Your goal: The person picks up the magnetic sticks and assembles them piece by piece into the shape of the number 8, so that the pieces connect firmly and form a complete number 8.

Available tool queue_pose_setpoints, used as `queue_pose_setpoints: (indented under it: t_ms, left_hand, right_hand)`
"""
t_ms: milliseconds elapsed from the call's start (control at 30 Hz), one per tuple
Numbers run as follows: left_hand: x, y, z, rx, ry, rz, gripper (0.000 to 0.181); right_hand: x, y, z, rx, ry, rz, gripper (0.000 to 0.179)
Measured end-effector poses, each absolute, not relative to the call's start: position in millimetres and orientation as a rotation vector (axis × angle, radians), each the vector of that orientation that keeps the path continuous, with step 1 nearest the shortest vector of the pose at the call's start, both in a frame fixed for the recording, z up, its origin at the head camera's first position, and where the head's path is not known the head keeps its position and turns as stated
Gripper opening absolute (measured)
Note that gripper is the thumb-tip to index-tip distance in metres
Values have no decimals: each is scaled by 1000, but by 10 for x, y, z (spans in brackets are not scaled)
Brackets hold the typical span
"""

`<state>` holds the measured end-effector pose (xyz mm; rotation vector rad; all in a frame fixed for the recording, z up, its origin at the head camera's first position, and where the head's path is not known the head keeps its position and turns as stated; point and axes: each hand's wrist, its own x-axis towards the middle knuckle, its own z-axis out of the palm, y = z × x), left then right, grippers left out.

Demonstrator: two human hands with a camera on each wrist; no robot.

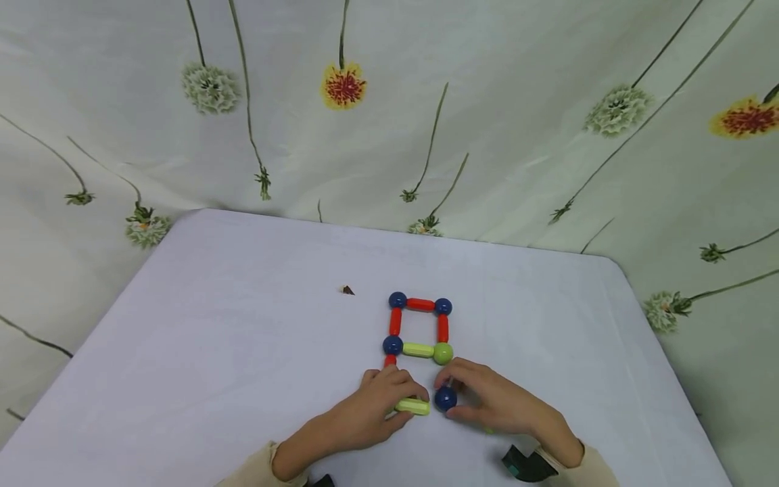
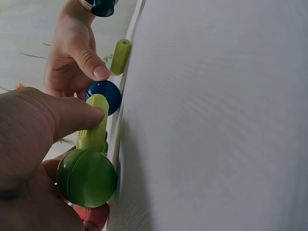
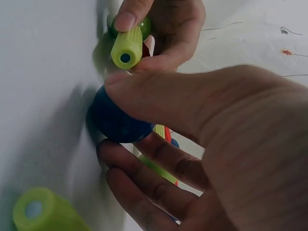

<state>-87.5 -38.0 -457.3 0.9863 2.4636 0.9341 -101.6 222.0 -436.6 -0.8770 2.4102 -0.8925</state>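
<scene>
My left hand pinches a light green magnetic rod between thumb and fingers. A green ball sits at one end of that rod, mostly covered by the hand in the head view. Just to the right, my right hand grips a dark blue ball by thumb and fingers, close to the rod's free end. Beyond both hands lies a square of red rods and one light green rod, with blue balls and a green ball at its corners. Another red rod runs from it toward my left hand.
A loose light green rod lies by my right hand, mostly hidden in the head view. Farther back on the white table is a small dark scrap. A flower-patterned cloth hangs behind the table.
</scene>
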Motion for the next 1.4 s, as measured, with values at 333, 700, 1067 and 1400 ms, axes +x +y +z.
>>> queue_pose_setpoints:
  t_ms: [333,700,1067,1400]
  left_hand:
    - [-865,-383,-4584,985,2464,972,32]
    - [-877,-384,-4579,980,2475,956,29]
    - [-868,-376,-4549,976,2497,905,30]
    - [-871,-378,-4529,962,2499,862,30]
  right_hand:
    - [-998,2166,-4387,-884,2406,-882,33]
    - [-1000,2167,-4352,-887,2364,-887,33]
    - [-1032,2427,-4204,-835,2508,-897,27]
    - [-967,2679,-4244,-735,2560,-914,24]
